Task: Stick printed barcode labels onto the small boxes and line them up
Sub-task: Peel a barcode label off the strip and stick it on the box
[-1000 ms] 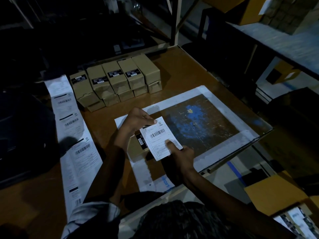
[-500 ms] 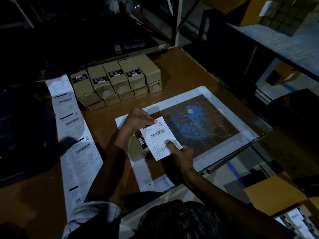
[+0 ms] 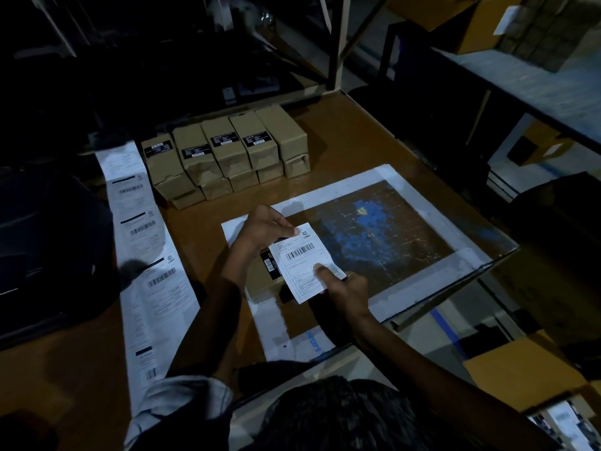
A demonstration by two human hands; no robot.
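A white barcode label (image 3: 300, 260) is held over a small brown box (image 3: 260, 281) that lies on the table in front of me. My left hand (image 3: 265, 227) pinches the label's top corner. My right hand (image 3: 344, 289) grips its lower edge, thumb on the paper. The label hides most of the box; a black sticker shows on the box's left side. A long strip of printed labels (image 3: 148, 255) runs down the table's left side. Several brown boxes (image 3: 224, 154) stand in a two-layer row at the back.
A worn blue-and-brown mat with a white border (image 3: 383, 236) covers the table's right half. The table's right edge (image 3: 455, 281) drops to the floor. Dark equipment (image 3: 42, 249) sits at the left. Cardboard cartons (image 3: 520, 379) lie on the floor at lower right.
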